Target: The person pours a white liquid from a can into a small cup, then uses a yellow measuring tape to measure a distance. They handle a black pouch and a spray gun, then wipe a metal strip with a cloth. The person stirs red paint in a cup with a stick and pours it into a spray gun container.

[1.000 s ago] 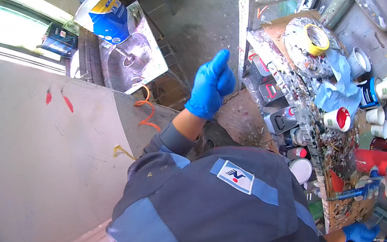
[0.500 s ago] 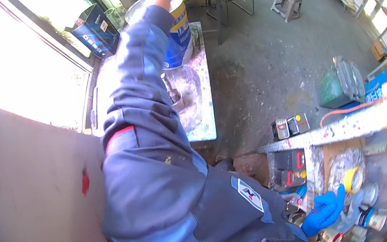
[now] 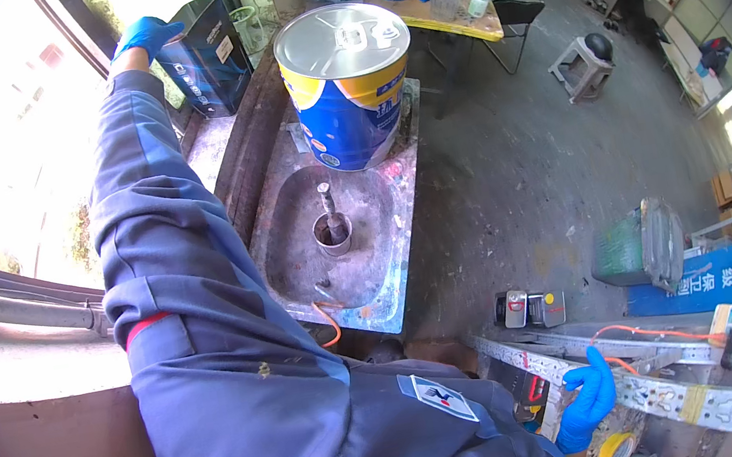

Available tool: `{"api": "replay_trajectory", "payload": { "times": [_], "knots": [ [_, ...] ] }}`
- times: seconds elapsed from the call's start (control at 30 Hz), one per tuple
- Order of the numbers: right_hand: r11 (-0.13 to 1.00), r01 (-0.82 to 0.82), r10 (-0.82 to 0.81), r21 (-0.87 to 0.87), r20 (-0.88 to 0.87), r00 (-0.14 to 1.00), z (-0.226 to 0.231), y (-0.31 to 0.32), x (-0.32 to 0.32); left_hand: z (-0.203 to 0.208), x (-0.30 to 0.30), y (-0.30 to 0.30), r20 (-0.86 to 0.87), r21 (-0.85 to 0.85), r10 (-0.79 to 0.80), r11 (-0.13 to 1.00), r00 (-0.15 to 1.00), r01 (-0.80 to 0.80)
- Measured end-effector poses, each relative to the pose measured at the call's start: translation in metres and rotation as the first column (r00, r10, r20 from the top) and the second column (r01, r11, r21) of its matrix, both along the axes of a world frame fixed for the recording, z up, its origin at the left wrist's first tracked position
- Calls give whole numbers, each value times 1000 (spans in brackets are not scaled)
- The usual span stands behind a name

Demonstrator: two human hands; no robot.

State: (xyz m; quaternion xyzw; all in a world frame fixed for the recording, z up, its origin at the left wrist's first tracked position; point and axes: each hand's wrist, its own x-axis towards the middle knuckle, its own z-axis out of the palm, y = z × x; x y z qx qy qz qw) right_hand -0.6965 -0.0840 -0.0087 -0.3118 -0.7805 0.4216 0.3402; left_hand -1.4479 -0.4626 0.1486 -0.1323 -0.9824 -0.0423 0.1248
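My left arm reaches up and left, and the blue-gloved left hand [image 3: 146,39] has its fingers over the top edge of a tall dark blue box [image 3: 207,63] on the window ledge. My blue-gloved right hand [image 3: 589,403] is at the lower right beside a white perforated metal rail [image 3: 641,393]. Its index finger is stretched and the others are loosely bent, with nothing seen in them. A large blue and yellow paint bucket [image 3: 348,122] with a closed metal lid stands on a stained sink [image 3: 391,267]. In the basin is a small cup [image 3: 335,247] with a handled tool upright in it.
A yellow-edged table [image 3: 430,20] at the back carries bottles, tubs and cloths. A black chair, a stool [image 3: 583,66] with a dark round object, and a green bin [image 3: 625,251] stand on the floor. Yellow tape [image 3: 615,449] lies near my right hand.
My left hand has moved left from above the bucket to the dark blue box's edge. The view has shifted, showing the whole bucket and sink. My right hand has risen slightly toward the metal rail.
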Motion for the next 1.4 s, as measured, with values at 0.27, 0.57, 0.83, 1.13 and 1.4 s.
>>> {"api": "replay_trajectory", "payload": {
  "times": [0.27,0.57,0.83,1.13,1.4],
  "knots": [
    [995,-83,81,51,47,996,-5,15,-16,61,4,-9,-494,466,457,858,740,-218],
    [987,-107,112,123,-33,993,8,-2,19,33,46,-54,-481,358,311,923,820,-140],
    [934,-256,261,248,13,965,12,-49,110,-50,20,4,-84,-32,-36,999,996,33],
    [891,253,-243,378,-75,967,-2,-104,203,-56,38,127,79,-78,156,986,985,-150],
    [647,576,-745,500,575,338,-26,-35,393,-69,95,205,-105,13,-22,1000,994,24]
  ]
}}
